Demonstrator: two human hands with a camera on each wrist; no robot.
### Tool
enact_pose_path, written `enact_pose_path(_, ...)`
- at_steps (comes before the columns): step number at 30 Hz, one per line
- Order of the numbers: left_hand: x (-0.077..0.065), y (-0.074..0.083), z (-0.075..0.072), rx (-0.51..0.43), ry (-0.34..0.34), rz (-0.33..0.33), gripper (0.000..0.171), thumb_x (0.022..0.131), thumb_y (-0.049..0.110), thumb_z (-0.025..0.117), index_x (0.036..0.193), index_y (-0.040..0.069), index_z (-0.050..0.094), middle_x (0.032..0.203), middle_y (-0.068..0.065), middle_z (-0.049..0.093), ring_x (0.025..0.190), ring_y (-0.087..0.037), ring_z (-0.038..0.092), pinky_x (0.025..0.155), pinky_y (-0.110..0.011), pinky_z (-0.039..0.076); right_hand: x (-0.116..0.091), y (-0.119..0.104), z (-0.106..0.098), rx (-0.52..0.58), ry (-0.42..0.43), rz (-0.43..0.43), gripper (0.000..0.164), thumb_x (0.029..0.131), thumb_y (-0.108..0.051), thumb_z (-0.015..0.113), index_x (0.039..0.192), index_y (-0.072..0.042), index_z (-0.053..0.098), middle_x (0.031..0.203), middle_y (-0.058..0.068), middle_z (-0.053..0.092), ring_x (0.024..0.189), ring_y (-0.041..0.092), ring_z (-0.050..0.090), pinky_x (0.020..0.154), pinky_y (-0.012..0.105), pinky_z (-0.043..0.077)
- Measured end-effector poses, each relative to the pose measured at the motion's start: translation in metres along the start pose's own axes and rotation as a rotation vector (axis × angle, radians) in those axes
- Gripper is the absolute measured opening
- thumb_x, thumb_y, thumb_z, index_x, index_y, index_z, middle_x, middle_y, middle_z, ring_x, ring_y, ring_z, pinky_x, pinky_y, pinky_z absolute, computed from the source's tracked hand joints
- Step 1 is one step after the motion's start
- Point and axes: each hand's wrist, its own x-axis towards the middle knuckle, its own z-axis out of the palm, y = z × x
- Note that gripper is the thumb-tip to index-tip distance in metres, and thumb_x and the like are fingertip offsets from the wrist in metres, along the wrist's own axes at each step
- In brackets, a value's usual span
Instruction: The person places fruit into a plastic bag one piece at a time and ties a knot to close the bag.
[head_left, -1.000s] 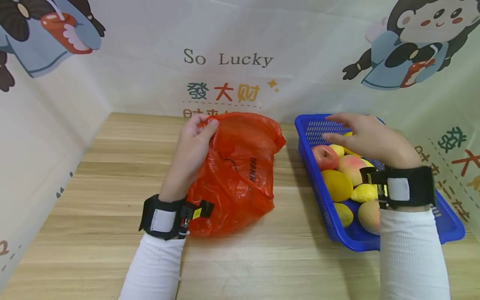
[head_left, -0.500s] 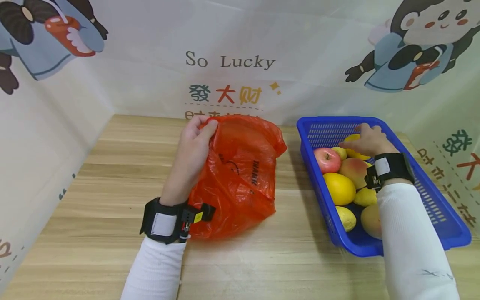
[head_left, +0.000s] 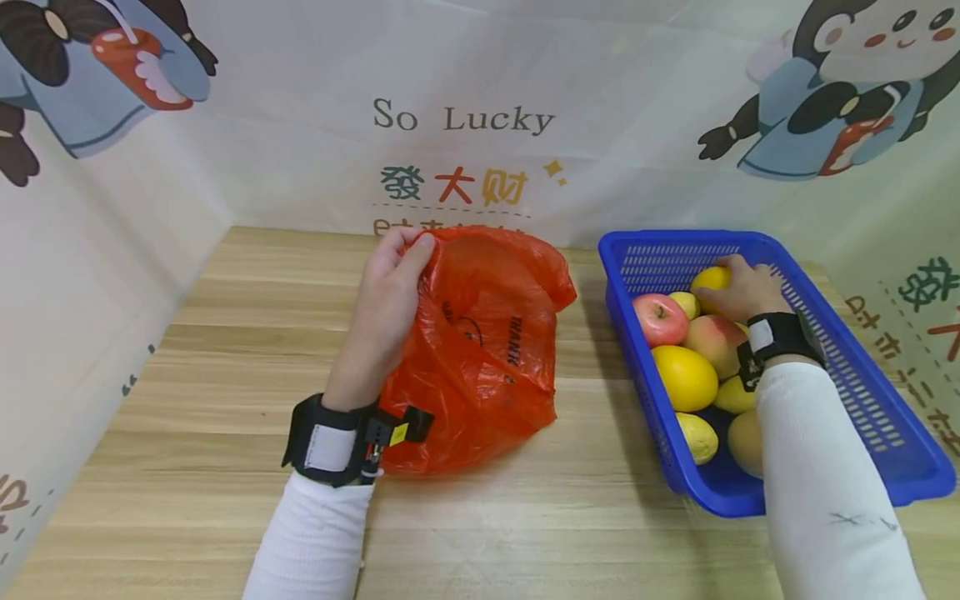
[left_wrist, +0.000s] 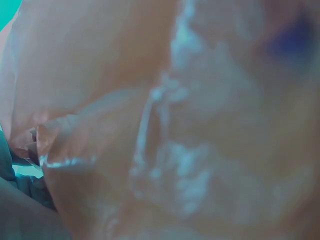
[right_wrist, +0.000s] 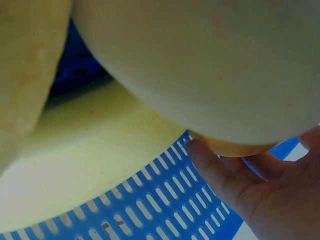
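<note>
My left hand (head_left: pixel 390 304) pinches the upper left rim of a red plastic bag (head_left: pixel 495 350), which stands upright with its mouth gaping. In the left wrist view the blurred film of the bag (left_wrist: pixel 120 125) fills nearly everything. Inside the blue basket (head_left: pixel 626 333), my right hand (head_left: pixel 750 292) has its fingers and thumb round a yellow round fruit (head_left: pixel 708 281) at the far end. In the right wrist view, that fruit (right_wrist: pixel 240 148) shows only as a strip between the fingers, partly hidden by a large pale fruit close to the camera.
Near the right hand in the basket lie a red apple (head_left: pixel 660 320), a peach (head_left: pixel 714 343), a large yellow fruit (head_left: pixel 685 377), a lemon (head_left: pixel 697 438) and other fruit. The bag stands left of the basket on a wooden table (head_left: pixel 247 375). Printed sheets (head_left: pixel 465 50) wall the table.
My right hand has come down from above the basket onto the yellow fruit at its far end, and its fingers have closed round it. The left hand keeps its hold on the bag.
</note>
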Motion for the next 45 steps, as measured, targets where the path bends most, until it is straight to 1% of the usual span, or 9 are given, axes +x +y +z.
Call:
enact_pose_path(7,0.001,-0.001,0.0,0.003,0.0,-0.001,0.017,0.107,0.023,0.037,0.114,0.01,0.046,0.097,-0.002,0.05,0.081,-0.013,0.053,0.07,-0.02,0.052,0.001,0.0,-0.003,0.002,-0.074,0.004,0.076,0.095,-0.037,0.05,0.154,-0.002,0.016,0.137,0.04,0.03,0.12,0.058,0.03,0.103,0.072,0.032)
enact_pose_path(11,0.0,-0.002,-0.001,0.002,0.0,-0.009,0.016,0.107,0.023,0.037,0.113,0.011,0.045,0.098,-0.002,0.051,0.082,-0.014,0.054,0.07,-0.02,0.052,0.001,0.001,-0.004,0.01,-0.101,-0.005,0.081,0.09,-0.031,0.058,0.152,-0.001,0.015,0.135,0.041,0.028,0.119,0.059,0.027,0.102,0.072,0.031)
enact_pose_path(17,0.001,-0.002,0.001,0.001,-0.005,-0.03,0.012,0.107,0.022,0.036,0.114,0.014,0.042,0.1,-0.003,0.052,0.086,-0.016,0.057,0.073,-0.022,0.054,0.007,0.006,0.002,0.024,-0.038,0.032,0.084,0.083,-0.024,0.07,0.149,-0.006,0.022,0.134,0.041,0.024,0.123,0.062,0.019,0.1,0.075,0.03)
enact_pose_path(21,0.002,-0.002,0.003,0.015,-0.001,-0.039,0.016,0.107,0.021,0.034,0.118,0.011,0.041,0.105,-0.002,0.051,0.09,-0.016,0.056,0.076,-0.022,0.054,0.007,0.01,0.001,0.047,-0.015,0.006,0.083,0.083,-0.025,0.07,0.148,-0.003,0.023,0.131,0.039,0.031,0.117,0.058,0.029,0.099,0.072,0.034)
enact_pose_path(29,0.004,-0.005,0.003,0.055,0.005,-0.042,0.02,0.108,0.021,0.034,0.124,0.009,0.038,0.11,-0.005,0.051,0.093,-0.018,0.058,0.077,-0.021,0.056,-0.005,0.01,-0.016,0.129,-0.04,-0.037,0.091,0.087,-0.038,0.066,0.15,0.003,0.014,0.124,0.034,0.042,0.103,0.049,0.048,0.084,0.057,0.052)
enact_pose_path(35,0.001,-0.008,0.002,0.051,-0.004,-0.05,0.023,0.108,0.021,0.034,0.126,0.009,0.037,0.113,-0.006,0.052,0.095,-0.018,0.059,0.079,-0.023,0.057,-0.013,0.011,-0.025,0.198,-0.033,-0.074,0.095,0.09,-0.042,0.064,0.151,0.005,0.008,0.127,0.035,0.038,0.103,0.047,0.048,0.083,0.052,0.056)
enact_pose_path(39,0.0,-0.007,0.002,0.04,-0.012,-0.042,0.022,0.108,0.022,0.035,0.126,0.009,0.037,0.113,-0.006,0.052,0.096,-0.021,0.059,0.078,-0.024,0.058,-0.015,0.012,-0.035,0.275,-0.014,-0.1,0.096,0.093,-0.046,0.061,0.151,0.005,0.004,0.132,0.036,0.032,0.107,0.047,0.046,0.075,0.042,0.059)
enact_pose_path(43,0.001,-0.007,0.002,0.038,-0.016,-0.041,0.021,0.108,0.022,0.034,0.125,0.01,0.036,0.111,-0.006,0.052,0.096,-0.022,0.06,0.078,-0.024,0.058,-0.02,0.009,-0.048,0.328,0.033,-0.137,0.093,0.095,-0.049,0.058,0.15,0.001,0.002,0.137,0.036,0.027,0.108,0.047,0.043,0.065,0.023,0.051)
enact_pose_path(45,0.001,-0.006,0.002,0.038,-0.019,-0.042,0.022,0.108,0.022,0.034,0.126,0.01,0.036,0.11,-0.006,0.052,0.096,-0.022,0.06,0.078,-0.024,0.057,-0.023,0.006,-0.054,0.342,0.057,-0.154,0.093,0.095,-0.049,0.058,0.15,0.0,0.002,0.138,0.036,0.026,0.108,0.046,0.043,0.063,0.019,0.047)
